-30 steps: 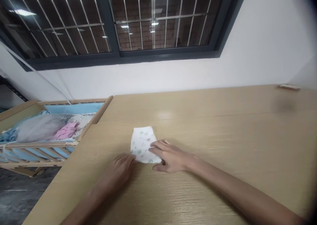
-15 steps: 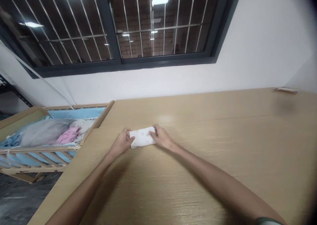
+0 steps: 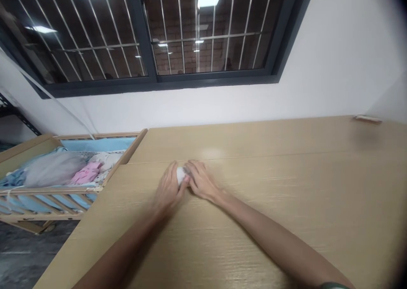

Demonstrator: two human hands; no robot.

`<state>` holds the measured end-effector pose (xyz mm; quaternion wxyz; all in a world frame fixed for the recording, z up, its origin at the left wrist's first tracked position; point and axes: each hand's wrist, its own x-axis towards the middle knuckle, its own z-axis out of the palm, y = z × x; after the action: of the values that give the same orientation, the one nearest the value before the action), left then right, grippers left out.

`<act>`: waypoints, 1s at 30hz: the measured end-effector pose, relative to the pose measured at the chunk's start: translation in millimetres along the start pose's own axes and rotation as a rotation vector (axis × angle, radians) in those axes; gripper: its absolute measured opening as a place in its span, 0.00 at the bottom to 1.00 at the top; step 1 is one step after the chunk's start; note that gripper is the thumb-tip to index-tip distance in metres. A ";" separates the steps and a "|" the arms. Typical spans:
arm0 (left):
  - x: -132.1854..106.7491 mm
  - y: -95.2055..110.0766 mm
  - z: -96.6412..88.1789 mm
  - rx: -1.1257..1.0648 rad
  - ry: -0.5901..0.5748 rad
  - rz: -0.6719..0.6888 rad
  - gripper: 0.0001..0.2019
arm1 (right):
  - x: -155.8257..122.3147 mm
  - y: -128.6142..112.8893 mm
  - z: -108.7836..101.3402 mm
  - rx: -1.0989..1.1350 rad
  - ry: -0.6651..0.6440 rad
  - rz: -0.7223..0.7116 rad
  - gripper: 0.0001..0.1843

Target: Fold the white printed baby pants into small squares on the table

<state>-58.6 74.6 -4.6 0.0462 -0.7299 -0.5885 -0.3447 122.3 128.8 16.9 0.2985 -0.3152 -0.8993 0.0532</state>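
Observation:
A small white printed cloth item (image 3: 180, 175), folded or rolled tight, lies on the light wooden table (image 3: 286, 195). Only a sliver of it shows between my two hands. My left hand (image 3: 168, 188) covers its left side with fingers curled over it. Pressing against it from the right, my right hand (image 3: 199, 181) has its fingers closed on the bundle. Both hands touch each other over the cloth.
A wooden baby crib (image 3: 63, 170) stands left of the table, holding grey, pink and blue fabrics. A barred window (image 3: 152, 30) and white wall lie behind. A small flat object (image 3: 364, 119) rests at the table's far right corner.
The cloth lay flat under my right hand a second ago. Both hands then pushed it away from me and squeezed together, so it is now nearly hidden between them.

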 end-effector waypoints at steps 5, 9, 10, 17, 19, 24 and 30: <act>-12.2 7.4 15.9 0.072 -0.200 0.044 0.35 | -2.0 -2.0 13.2 -0.031 -0.227 -0.090 0.33; -16.7 -6.1 13.4 0.152 -0.297 0.093 0.36 | -5.5 6.9 10.8 -0.015 -0.291 -0.081 0.33; -17.7 -9.6 11.5 0.167 -0.304 0.101 0.37 | -6.5 8.8 8.0 -0.008 -0.300 -0.077 0.33; -27.5 -22.8 4.6 0.239 -0.310 0.094 0.38 | -9.8 21.3 -9.2 0.022 -0.349 -0.026 0.35; -27.8 -22.9 1.7 0.263 -0.273 0.116 0.38 | -8.5 25.0 -13.7 0.043 -0.392 -0.034 0.35; -18.9 -19.6 -9.6 0.260 -0.204 0.302 0.31 | -8.0 33.0 -24.2 0.043 -0.352 -0.041 0.35; -11.4 -23.9 -1.9 0.185 -0.190 0.191 0.30 | -12.6 45.5 -17.6 0.098 -0.256 -0.071 0.37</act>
<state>-81.5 71.6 -17.6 0.0898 -0.8045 -0.5473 -0.2125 164.5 155.8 11.9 0.1978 -0.2590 -0.9370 0.1261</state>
